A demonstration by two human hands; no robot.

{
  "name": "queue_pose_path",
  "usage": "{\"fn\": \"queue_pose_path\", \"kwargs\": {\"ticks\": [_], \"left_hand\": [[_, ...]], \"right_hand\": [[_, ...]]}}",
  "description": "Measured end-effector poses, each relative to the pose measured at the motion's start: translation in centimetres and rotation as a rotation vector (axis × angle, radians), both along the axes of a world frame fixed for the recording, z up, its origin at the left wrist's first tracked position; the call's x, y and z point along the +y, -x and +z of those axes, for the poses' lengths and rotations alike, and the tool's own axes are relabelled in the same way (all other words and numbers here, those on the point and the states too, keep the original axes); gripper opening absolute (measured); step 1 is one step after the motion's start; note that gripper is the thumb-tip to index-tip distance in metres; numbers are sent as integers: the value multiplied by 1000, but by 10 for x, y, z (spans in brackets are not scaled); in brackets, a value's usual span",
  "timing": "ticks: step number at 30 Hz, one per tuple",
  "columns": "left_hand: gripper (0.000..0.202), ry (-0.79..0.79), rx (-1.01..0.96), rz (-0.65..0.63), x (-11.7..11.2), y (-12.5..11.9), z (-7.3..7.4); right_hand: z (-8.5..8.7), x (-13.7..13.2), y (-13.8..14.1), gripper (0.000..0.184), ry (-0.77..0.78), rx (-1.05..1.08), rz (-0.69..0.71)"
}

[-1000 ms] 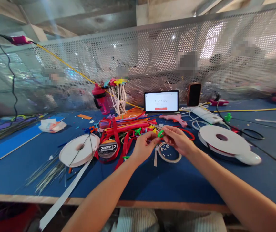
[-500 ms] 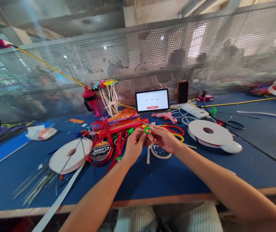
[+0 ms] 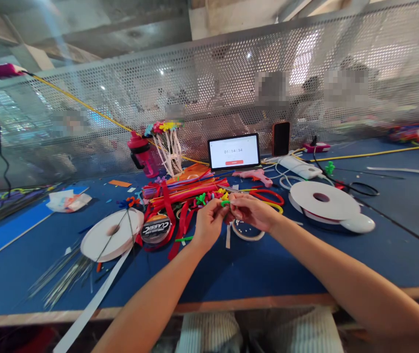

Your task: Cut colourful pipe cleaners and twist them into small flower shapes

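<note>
While the person's hands worked together just above a tape ring (image 3: 248,239), the left hand (image 3: 209,225) pinched a small green pipe-cleaner piece (image 3: 225,203) in a closed grip. The right hand (image 3: 253,212) was closed too, apparently around scissors (image 3: 229,189), though its fingers hid most of them. Inside the ring lay small white beads (image 3: 244,229). Bundled red pipe cleaners (image 3: 183,196) sat just beyond the ring, and a white ribbon spool (image 3: 323,201) lay to its right.
</note>
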State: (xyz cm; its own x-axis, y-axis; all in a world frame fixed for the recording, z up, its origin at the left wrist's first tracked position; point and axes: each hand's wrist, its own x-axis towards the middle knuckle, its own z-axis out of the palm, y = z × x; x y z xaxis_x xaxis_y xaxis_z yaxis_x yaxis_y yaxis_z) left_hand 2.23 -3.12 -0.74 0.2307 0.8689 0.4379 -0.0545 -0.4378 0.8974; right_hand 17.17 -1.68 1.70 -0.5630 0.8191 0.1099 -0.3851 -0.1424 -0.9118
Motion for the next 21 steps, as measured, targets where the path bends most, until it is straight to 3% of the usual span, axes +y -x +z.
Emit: {"fn": "queue_pose_path", "kwargs": {"ticks": [4, 10, 15, 21], "left_hand": [[22, -51, 90, 33, -1, 3, 1], [22, -206, 216, 199, -2, 8, 7], [20, -199, 201, 194, -5, 9, 9], [17, -386, 369, 201, -5, 12, 13]], "right_hand": [[2, 0, -2, 16, 18, -33, -22], [7, -1, -2, 17, 36, -68, -26], [3, 1, -3, 17, 29, -108, 20], [-3, 2, -3, 14, 35, -184, 59]]}}
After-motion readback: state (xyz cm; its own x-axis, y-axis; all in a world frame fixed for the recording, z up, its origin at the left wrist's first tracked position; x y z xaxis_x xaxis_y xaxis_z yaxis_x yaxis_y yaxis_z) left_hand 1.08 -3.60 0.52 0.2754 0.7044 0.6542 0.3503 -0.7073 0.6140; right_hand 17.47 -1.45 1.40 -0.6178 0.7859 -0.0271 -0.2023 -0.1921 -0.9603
